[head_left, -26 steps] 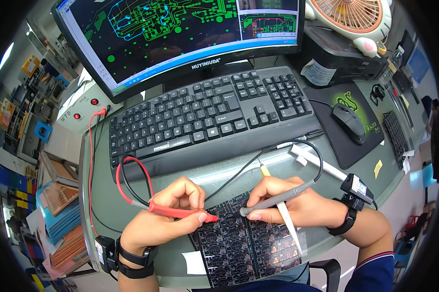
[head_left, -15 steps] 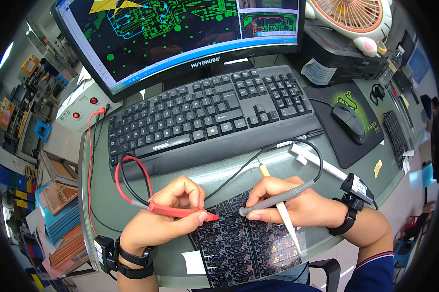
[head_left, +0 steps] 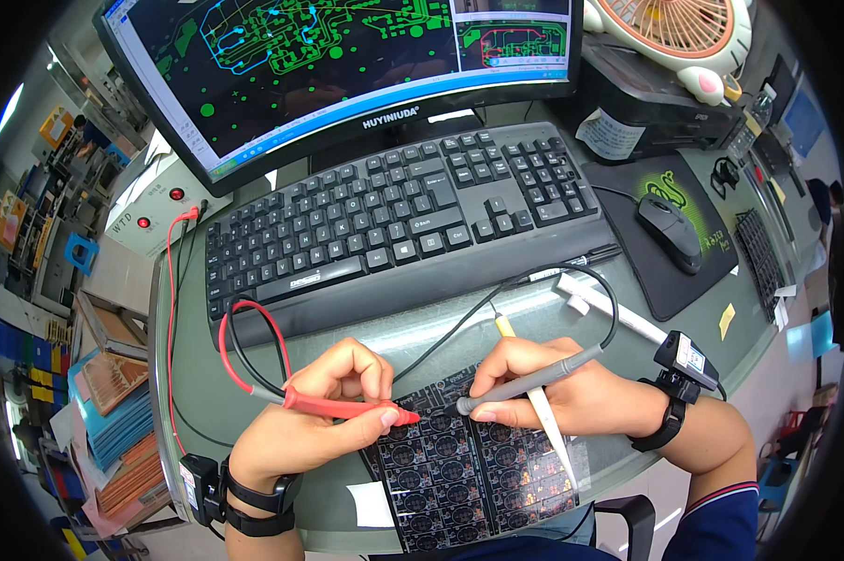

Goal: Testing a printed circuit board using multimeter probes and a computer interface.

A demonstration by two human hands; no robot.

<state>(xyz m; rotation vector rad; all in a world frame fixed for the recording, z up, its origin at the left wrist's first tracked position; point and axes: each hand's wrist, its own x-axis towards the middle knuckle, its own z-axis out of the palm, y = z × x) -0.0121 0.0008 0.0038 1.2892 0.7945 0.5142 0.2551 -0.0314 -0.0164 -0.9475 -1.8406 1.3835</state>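
My left hand point(head_left: 296, 438) pinches a red test probe point(head_left: 333, 405), its tip at the upper part of a dark circuit board panel point(head_left: 441, 491). In my right hand point(head_left: 590, 402) is a grey test probe point(head_left: 534, 379) with a dark tip, angled down toward the same area, close to the red tip. Whether either tip touches the board I cannot tell. A slim pale tool with a yellow band and a thin metal point point(head_left: 555, 444) is tucked through my right fingers, slanting over the board. The panel carries rows of repeated round patterns and lies near the table's front edge.
Behind my hands lies a black keyboard point(head_left: 399, 220), below a monitor point(head_left: 300, 84) showing a board layout. To the right are a mouse point(head_left: 670, 234) on a black pad and a printer point(head_left: 656, 103). Probe leads loop over the table; a pale box point(head_left: 156, 210) stands at left.
Both hands and probes hold nearly the same place. On the monitor, the yellow filled shape has given way to thin lines. The whole view has shifted slightly.
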